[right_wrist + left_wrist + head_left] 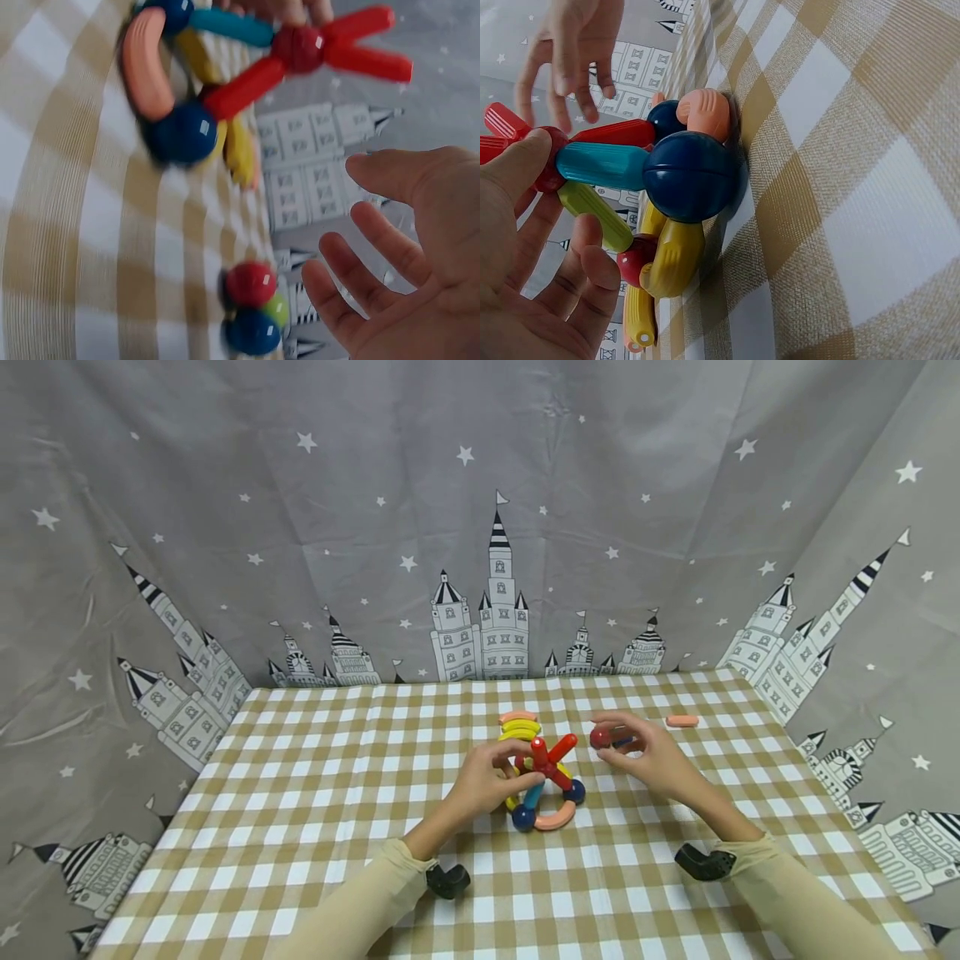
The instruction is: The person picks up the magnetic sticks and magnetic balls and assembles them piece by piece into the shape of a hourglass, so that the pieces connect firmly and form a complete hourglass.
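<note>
My left hand (pixel 483 781) pinches the red ball (pixel 550 159) at the top of a stick-and-ball construction, the thumb lying against it. Two red sticks (pixel 367 64) jut from that ball. A teal stick (pixel 600 165), a third red stick and a yellow-green stick (pixel 596 217) slope down to dark blue balls (pixel 523 817) and another red ball (pixel 636 259). Curved orange (pixel 555 817) and yellow (pixel 679 259) pieces link these at the base. My right hand (pixel 652 756) holds nothing, fingers spread, near a loose red ball (pixel 250 283), blue ball (pixel 253 331) and green ball (pixel 277 307).
Behind the construction lie curved yellow pieces (pixel 521 728) and a curved orange piece (pixel 517 717). A short orange piece (pixel 682 721) is at the back right. A checked cloth (pixel 337 785) covers the table, and a grey castle-print curtain (pixel 360 527) hangs around it.
</note>
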A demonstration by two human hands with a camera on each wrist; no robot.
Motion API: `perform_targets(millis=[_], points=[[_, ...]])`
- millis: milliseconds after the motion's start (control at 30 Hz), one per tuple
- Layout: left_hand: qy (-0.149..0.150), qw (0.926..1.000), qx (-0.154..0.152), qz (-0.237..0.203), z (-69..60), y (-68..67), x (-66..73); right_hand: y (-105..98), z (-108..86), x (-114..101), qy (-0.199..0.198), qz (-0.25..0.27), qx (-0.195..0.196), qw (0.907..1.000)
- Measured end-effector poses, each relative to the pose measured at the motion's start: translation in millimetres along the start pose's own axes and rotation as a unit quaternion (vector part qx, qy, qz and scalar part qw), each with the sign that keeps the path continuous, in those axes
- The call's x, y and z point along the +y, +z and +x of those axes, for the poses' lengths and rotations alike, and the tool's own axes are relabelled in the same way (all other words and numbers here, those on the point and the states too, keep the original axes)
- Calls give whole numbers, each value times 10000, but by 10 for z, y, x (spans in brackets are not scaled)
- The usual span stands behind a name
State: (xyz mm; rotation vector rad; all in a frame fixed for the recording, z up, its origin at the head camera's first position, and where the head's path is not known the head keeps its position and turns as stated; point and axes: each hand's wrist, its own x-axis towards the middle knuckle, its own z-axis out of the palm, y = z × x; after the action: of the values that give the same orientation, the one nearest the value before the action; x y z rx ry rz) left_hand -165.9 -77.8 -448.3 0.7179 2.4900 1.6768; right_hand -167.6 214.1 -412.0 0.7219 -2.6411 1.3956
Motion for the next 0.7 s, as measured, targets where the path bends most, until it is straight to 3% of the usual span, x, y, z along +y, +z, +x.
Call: perform_targets(millis=[233, 467, 700], points=[[10, 10000, 13, 10, 0, -3, 3, -85, -3, 237, 282, -425, 179, 9985], [11, 10000, 6, -3, 0, -7, -6, -107, 16, 445, 265, -678, 391, 9966], [28, 10000, 6, 28, 1, -5, -2, -101, 30, 612, 423, -736, 311, 9959]])
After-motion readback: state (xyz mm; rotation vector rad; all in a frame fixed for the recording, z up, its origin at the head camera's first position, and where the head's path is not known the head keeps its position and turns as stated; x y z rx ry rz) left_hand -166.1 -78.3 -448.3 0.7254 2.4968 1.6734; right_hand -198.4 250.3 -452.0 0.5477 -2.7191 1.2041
